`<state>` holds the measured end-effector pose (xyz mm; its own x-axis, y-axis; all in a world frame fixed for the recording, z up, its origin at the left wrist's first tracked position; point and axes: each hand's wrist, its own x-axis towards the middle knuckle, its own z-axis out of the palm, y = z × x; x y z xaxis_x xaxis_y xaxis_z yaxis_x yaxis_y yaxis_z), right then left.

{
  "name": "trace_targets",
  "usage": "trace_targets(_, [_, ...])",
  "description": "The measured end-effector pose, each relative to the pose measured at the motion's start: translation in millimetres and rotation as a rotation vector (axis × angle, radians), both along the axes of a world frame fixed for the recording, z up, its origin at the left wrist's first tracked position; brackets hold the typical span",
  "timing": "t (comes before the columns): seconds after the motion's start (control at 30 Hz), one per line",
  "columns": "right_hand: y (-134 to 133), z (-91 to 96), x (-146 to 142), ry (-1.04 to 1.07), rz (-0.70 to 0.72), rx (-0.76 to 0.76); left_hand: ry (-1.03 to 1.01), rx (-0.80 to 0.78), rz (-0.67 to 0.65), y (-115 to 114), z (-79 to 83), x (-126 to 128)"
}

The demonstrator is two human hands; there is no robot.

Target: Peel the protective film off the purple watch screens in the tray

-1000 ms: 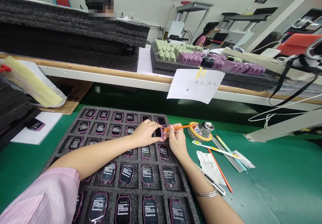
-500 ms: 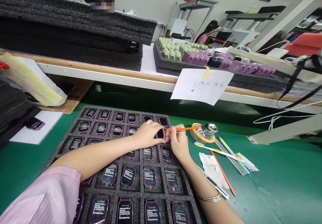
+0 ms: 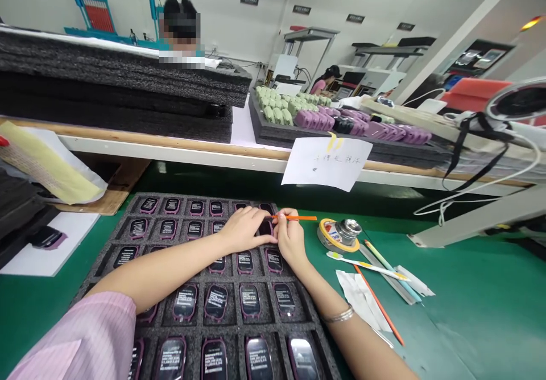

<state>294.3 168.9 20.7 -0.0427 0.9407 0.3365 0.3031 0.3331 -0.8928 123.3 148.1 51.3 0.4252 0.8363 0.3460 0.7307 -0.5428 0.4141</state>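
Shifted since the earlier frame: whole view, tipped up and back; orange stick [image 3: 296, 218], less of it showing past the right hand, far end drawn in toward the watch.

Under both hands: one dark watch [image 3: 264, 228] with a maroon case, lying in the grey foam tray [image 3: 191, 196]; second row from the far edge, end slot on the right. Left hand [image 3: 243, 230]: fingers close together, not spread wide, laid over the watch's near side; grip or mere rest impossible to tell. Right hand [image 3: 291, 238]: narrow pinch on the stick, tip near the watch's top edge; exact contact hidden by the fingers.

Tray tally: every slot in view filled, apart from those hidden by the arms; watches face up, small white text on the screens; none set apart as finished or unfinished, so work done and work left impossible to tell.

Beside the right hand, on the green table [image 3: 469, 294]: ring of tape [image 3: 330, 236], small metal jar [image 3: 348, 231], white brush [image 3: 367, 264], second orange stick [image 3: 377, 303], wipes [image 3: 360, 292].
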Motion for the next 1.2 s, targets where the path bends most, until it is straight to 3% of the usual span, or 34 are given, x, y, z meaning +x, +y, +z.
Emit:
trace_targets(0.13, [-0.3,-0.5,3.2,0.057,-0.003,0.026,0.024,0.022,-0.038,-9.5,8.9,-1.9])
trace_targets(0.27, [-19.3,6.5,10.7,0.155,-0.008,0.059,0.091,0.003,-0.127,-44.1,11.1,-8.0])
trace_targets(0.4, [-45.3,20.2,6.0,0.168,0.096,0.015,0.102,-0.017,-0.112,-80.3,8.7,-23.4])
trace_targets(0.5, [-61.7,27.5,-2.6,0.122,0.189,-0.024,0.069,-0.036,-0.086,-93.5,7.4,-34.4])
trace_targets(1.2, [-69.7,21.6,-7.2,-0.137,0.312,0.024,-0.116,-0.214,0.018,-88.8,2.6,-37.4])
